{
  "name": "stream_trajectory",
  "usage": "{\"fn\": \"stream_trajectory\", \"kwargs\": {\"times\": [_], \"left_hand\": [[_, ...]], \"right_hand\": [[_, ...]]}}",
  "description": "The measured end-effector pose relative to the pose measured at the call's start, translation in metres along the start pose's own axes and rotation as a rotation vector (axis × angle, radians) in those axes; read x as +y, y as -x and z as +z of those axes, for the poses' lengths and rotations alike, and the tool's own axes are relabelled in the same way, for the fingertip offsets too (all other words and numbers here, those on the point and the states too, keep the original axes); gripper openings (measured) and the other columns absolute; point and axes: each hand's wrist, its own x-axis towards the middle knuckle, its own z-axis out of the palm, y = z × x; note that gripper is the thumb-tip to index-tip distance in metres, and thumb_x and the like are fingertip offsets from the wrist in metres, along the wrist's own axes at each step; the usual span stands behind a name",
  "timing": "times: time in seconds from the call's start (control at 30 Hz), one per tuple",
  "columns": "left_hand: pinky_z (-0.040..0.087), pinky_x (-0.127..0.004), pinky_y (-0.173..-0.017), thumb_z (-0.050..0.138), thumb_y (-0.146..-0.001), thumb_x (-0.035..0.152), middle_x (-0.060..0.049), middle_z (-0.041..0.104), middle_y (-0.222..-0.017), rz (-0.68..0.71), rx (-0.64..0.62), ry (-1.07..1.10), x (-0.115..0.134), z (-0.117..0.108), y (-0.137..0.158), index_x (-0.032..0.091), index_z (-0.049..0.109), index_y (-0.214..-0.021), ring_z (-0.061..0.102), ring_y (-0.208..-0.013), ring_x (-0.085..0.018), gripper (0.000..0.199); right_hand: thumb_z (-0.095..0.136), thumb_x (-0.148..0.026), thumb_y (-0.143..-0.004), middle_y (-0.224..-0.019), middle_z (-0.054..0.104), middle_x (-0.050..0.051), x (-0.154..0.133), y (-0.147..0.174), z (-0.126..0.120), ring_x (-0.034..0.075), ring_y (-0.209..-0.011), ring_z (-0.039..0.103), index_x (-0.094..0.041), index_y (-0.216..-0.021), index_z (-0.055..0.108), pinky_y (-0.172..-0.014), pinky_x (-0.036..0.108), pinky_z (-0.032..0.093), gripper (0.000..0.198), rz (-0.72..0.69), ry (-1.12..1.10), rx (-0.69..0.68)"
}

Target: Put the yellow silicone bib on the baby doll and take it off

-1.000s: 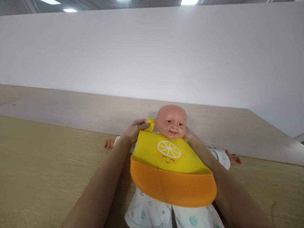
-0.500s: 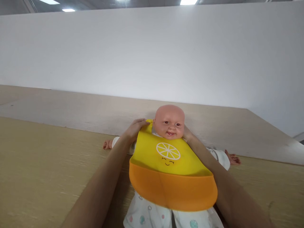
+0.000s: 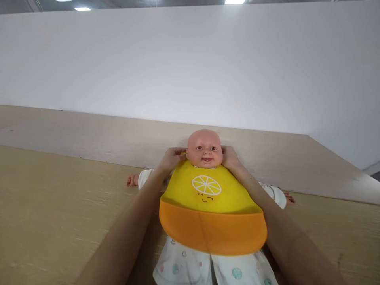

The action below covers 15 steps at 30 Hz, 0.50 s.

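Observation:
A baby doll (image 3: 204, 136) in a white, dotted outfit lies face up, its arms spread to both sides. Over its chest is a yellow bib (image 3: 181, 180) with a white lemon slice and a smiling face, and an orange catch pocket (image 3: 213, 231) along the bottom. My left hand (image 3: 173, 159) is closed on the bib's neck strap beside the doll's head. On the other side, my right hand (image 3: 230, 157) is curled against the neck at the bib's upper edge. Its fingertips are partly hidden behind the head, as are the strap ends.
The doll lies on a wooden tabletop (image 3: 65, 198). Past a seam, a paler board (image 3: 118, 134) runs behind its head. A white partition wall (image 3: 190, 67) stands at the back.
The doll's head has shifted slightly left and straightened. My right hand, mostly hidden behind the head before, now shows beside it. The bib sits slightly higher around the neck.

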Motion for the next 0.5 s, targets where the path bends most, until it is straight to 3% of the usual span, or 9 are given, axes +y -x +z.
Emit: {"fn": "stream_trajectory", "kwargs": {"times": [0.07, 0.23, 0.4, 0.5], "left_hand": [[0.049, -0.029, -0.061, 0.082, -0.054, 0.035, -0.003, 0.071, -0.068, 0.002, 0.000, 0.015, 0.000, 0.001, 0.001, 0.015, 0.075, -0.088, 0.063, -0.063, -0.018, 0.039], [0.050, -0.029, -0.062, 0.081, -0.055, 0.040, -0.003, 0.072, -0.071, 0.021, 0.009, 0.091, 0.008, 0.004, 0.004, 0.015, 0.076, -0.087, 0.064, -0.066, -0.018, 0.040], [0.050, -0.031, -0.062, 0.084, -0.046, 0.036, -0.003, 0.072, -0.071, -0.011, 0.101, 0.161, 0.014, 0.008, 0.005, 0.016, 0.075, -0.083, 0.064, -0.063, -0.019, 0.043], [0.050, -0.031, -0.061, 0.083, -0.044, 0.032, -0.002, 0.071, -0.067, -0.033, 0.156, 0.151, 0.011, 0.009, 0.000, 0.016, 0.074, -0.079, 0.062, -0.060, -0.018, 0.040]], "right_hand": [[0.058, -0.013, -0.056, -0.055, 0.062, 0.002, -0.002, 0.000, -0.002, 0.019, -0.064, 0.057, -0.013, -0.059, 0.067, -0.058, 0.024, 0.040, 0.009, 0.050, -0.018, 0.008], [0.056, -0.014, -0.057, -0.057, 0.064, 0.001, -0.013, 0.003, -0.008, 0.016, -0.057, 0.057, -0.015, -0.069, 0.068, -0.057, 0.026, 0.046, 0.017, 0.199, -0.362, -0.009], [0.058, -0.015, -0.057, -0.063, 0.067, 0.001, -0.017, 0.004, -0.017, 0.015, -0.058, 0.058, -0.015, -0.075, 0.071, -0.059, 0.025, 0.047, 0.022, 0.169, -0.441, -0.139], [0.059, -0.014, -0.058, -0.063, 0.067, 0.001, -0.016, 0.004, -0.022, 0.014, -0.058, 0.057, -0.013, -0.078, 0.072, -0.057, 0.023, 0.045, 0.024, 0.129, -0.349, -0.182]]}}
